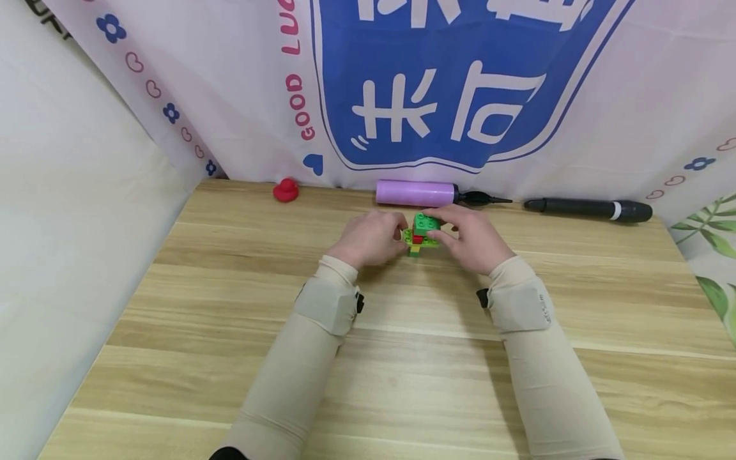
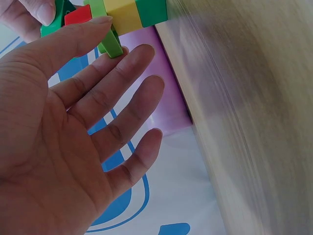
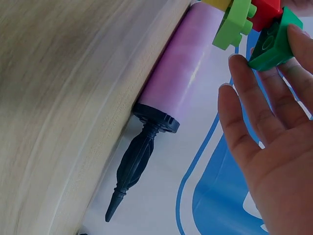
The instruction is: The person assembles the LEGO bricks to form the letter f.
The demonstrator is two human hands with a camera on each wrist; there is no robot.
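A small stack of toy bricks [image 1: 422, 234] stands at the middle back of the wooden table [image 1: 368, 332], with both hands around it. It shows a dark green brick [image 3: 274, 41] on top, a red brick [image 2: 78, 14], a lime plate [image 3: 234, 24] and a yellow brick [image 2: 122, 14]. My left hand [image 1: 399, 234] pinches the stack from the left between thumb and index finger [image 2: 83, 34]; the other fingers stretch out loosely. My right hand [image 1: 445, 225] grips the dark green top brick with its fingertips [image 3: 239, 73].
Just behind the hands lies a purple hand pump [image 1: 415, 193] with a black nozzle [image 3: 137, 166]. A black cylinder [image 1: 586, 208] lies at the back right and a small red object [image 1: 285, 190] at the back left. A printed cloth [image 1: 460, 83] hangs behind the table.
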